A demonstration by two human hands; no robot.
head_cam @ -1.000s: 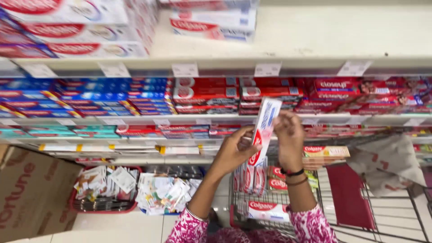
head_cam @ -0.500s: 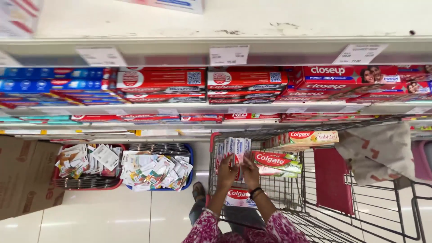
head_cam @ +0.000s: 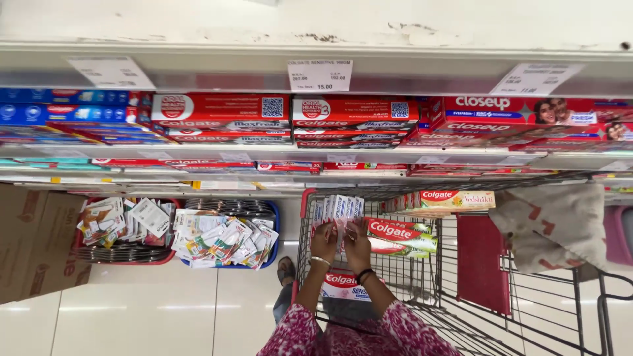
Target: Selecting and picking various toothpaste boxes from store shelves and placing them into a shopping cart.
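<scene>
Both hands reach down into a wire shopping cart (head_cam: 461,310). My left hand (head_cam: 324,242) and my right hand (head_cam: 358,246) together grip a bundle of white and red toothpaste boxes (head_cam: 337,209), held upright like a fan above the cart. Below them in the cart lie more red toothpaste boxes (head_cam: 395,232) and a red and white one (head_cam: 343,283). A cream-coloured box (head_cam: 458,199) rests across the cart's far edge. I wear floral sleeves and bangles on both wrists.
Shelves (head_cam: 316,153) stacked with red and blue toothpaste cartons (head_cam: 221,109) run across in front, with price tags (head_cam: 320,74) on the edge above. On the floor stand a red basket (head_cam: 122,227) and a blue basket (head_cam: 227,240) full of small packets. A cardboard box (head_cam: 36,240) stands left. A beige cloth (head_cam: 554,221) hangs on the cart.
My hands dropped from shelf height into the cart with the boxes. The view has tilted down and moved closer to the shelves.
</scene>
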